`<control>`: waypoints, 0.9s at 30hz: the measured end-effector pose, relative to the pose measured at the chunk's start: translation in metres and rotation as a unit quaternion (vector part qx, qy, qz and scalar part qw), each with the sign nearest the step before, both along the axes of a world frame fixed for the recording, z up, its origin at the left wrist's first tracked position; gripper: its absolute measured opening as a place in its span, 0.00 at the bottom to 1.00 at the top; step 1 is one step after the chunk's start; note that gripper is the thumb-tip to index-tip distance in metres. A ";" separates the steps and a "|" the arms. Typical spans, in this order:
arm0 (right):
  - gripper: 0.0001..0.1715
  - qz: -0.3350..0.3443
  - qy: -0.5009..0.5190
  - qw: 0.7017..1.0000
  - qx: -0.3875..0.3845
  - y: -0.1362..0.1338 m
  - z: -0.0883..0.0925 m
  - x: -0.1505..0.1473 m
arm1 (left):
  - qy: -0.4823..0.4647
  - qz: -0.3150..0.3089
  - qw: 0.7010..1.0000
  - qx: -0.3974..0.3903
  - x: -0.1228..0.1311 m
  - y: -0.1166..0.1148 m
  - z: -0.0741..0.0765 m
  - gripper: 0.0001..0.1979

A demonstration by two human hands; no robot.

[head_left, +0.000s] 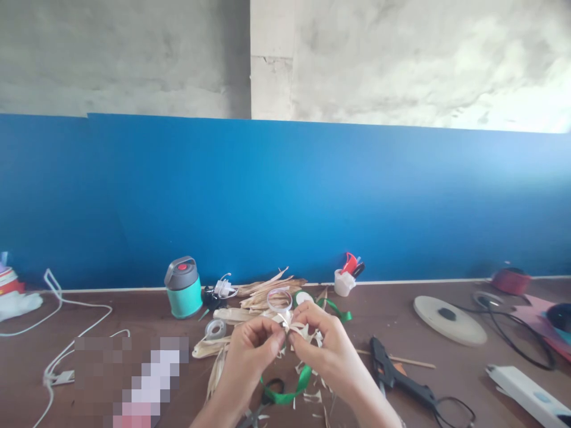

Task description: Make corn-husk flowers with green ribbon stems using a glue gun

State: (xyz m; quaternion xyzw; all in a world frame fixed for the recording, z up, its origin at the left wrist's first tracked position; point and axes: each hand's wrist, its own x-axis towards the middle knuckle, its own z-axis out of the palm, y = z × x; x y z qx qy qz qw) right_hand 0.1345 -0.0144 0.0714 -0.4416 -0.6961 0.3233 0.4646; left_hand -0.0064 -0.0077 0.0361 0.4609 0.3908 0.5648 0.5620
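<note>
My left hand [252,351] and my right hand [323,345] meet over the brown table [134,321], fingers pinched together on a small pale piece of dried leaf strips [288,321] held between them. A clear tape loop [279,299] stands just above the piece. Green ribbon [289,389] trails down from under my hands, and more green ribbon [334,309] lies behind them. Cut pale scraps [314,395] litter the table below.
Dried leaf strips [263,288] lie piled behind my hands beside a teal flask [182,288], a tape roll [215,328] and a white cup [343,282]. A black glue gun [392,374] lies right, scissors [263,407] below, white cable [66,333] left, round disc [448,321] far right.
</note>
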 end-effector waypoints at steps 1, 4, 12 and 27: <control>0.07 -0.003 0.001 1.000 0.003 0.000 0.000 -0.001 | -0.002 0.007 1.000 0.004 0.000 0.000 -0.001 0.07; 0.07 -0.014 0.002 1.000 0.007 -0.002 -0.002 -0.002 | -0.007 0.030 0.999 0.015 0.001 0.001 -0.004 0.07; 0.04 0.001 -0.017 0.998 -0.064 -0.004 -0.001 -0.001 | -0.053 0.039 0.998 -0.011 0.004 -0.001 -0.002 0.10; 0.17 0.105 0.230 0.939 -0.234 0.006 -0.015 -0.005 | -0.106 0.047 0.993 -0.008 0.007 -0.005 0.000 0.12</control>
